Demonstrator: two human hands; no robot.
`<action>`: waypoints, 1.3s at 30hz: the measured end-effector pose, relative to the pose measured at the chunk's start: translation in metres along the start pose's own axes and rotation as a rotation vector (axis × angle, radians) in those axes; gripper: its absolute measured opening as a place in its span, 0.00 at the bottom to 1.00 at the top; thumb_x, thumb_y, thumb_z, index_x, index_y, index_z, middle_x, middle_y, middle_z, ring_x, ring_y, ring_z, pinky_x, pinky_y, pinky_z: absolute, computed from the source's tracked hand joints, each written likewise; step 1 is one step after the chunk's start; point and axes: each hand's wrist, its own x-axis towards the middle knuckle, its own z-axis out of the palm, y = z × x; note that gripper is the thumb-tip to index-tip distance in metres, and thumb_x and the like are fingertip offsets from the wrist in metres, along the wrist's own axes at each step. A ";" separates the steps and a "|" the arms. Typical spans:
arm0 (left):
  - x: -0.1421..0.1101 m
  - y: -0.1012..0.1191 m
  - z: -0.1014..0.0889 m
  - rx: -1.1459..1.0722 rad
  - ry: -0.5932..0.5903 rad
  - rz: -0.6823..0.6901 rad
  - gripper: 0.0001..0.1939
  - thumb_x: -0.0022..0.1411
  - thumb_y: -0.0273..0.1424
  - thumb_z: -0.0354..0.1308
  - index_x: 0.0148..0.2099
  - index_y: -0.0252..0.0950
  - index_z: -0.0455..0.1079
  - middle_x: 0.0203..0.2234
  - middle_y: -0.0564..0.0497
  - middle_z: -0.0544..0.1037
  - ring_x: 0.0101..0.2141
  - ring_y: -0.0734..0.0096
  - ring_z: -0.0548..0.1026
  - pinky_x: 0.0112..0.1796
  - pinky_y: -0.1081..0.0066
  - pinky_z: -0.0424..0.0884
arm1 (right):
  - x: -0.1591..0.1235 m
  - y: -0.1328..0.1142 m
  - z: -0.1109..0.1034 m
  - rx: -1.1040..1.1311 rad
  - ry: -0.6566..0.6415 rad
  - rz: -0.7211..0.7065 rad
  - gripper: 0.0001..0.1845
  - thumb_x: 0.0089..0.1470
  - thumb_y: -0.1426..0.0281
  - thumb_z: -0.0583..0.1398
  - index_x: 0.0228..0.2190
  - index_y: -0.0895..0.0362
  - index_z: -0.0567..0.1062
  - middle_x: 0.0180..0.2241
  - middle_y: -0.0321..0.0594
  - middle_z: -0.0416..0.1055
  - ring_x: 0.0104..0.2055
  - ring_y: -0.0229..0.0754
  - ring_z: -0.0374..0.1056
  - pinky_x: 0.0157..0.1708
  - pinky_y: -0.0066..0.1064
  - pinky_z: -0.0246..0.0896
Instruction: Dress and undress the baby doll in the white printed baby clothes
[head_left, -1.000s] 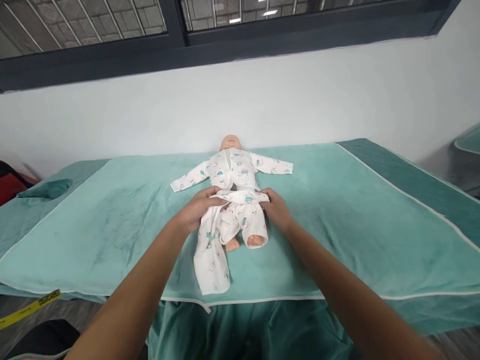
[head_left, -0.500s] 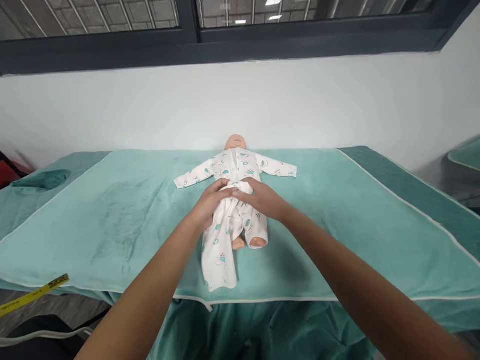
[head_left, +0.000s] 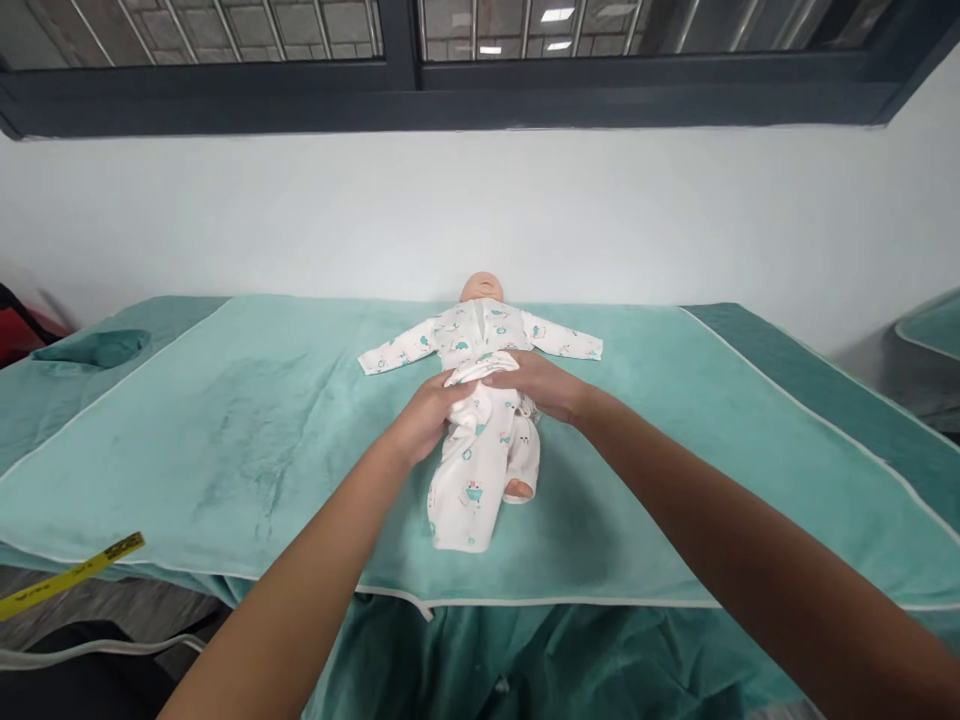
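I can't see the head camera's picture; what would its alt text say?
Two bare hands, left and right, grip white patterned cotton-like baby trousers over a pink-skinned doll in a matching long-sleeved top, on a pale green plush cover.

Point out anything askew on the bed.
The white printed pants look askew: bunched at the waist between the left hand and right hand, one leg hanging loose, while the doll's foot shows at the other.

Both forearms converging, hands (head_left: pixel 486 392) nearly touching
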 end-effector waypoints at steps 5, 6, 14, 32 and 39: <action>0.008 -0.011 0.005 -0.063 0.090 0.007 0.26 0.50 0.40 0.67 0.49 0.32 0.73 0.33 0.46 0.81 0.30 0.64 0.76 0.33 0.69 0.69 | -0.003 -0.004 0.005 -0.246 -0.138 0.133 0.27 0.40 0.65 0.71 0.45 0.54 0.78 0.46 0.40 0.77 0.50 0.50 0.71 0.51 0.39 0.65; 0.008 -0.012 0.005 -0.062 0.104 0.005 0.26 0.51 0.41 0.67 0.49 0.32 0.73 0.33 0.46 0.81 0.30 0.64 0.76 0.33 0.69 0.69 | -0.003 -0.004 0.005 -0.268 -0.140 0.158 0.26 0.39 0.66 0.71 0.44 0.54 0.78 0.45 0.39 0.77 0.49 0.50 0.71 0.50 0.39 0.65; -0.013 -0.013 0.006 0.142 -0.029 -0.039 0.23 0.48 0.39 0.70 0.43 0.30 0.76 0.35 0.45 0.81 0.35 0.63 0.76 0.38 0.68 0.68 | 0.004 0.022 0.000 0.010 0.157 0.058 0.17 0.43 0.70 0.65 0.38 0.59 0.79 0.37 0.41 0.79 0.40 0.47 0.74 0.38 0.34 0.69; -0.027 -0.013 0.019 0.190 -0.029 -0.066 0.21 0.49 0.40 0.69 0.43 0.32 0.76 0.36 0.46 0.81 0.36 0.64 0.76 0.38 0.68 0.68 | -0.004 0.030 -0.002 0.066 0.232 0.068 0.12 0.37 0.73 0.64 0.30 0.59 0.76 0.29 0.36 0.76 0.31 0.42 0.70 0.32 0.32 0.65; -0.022 -0.025 0.026 -0.126 0.253 0.034 0.24 0.52 0.42 0.67 0.48 0.34 0.71 0.39 0.46 0.80 0.39 0.64 0.76 0.43 0.67 0.70 | -0.010 0.028 0.004 -0.094 0.188 0.024 0.23 0.42 0.64 0.68 0.41 0.57 0.76 0.40 0.41 0.77 0.41 0.45 0.71 0.40 0.34 0.65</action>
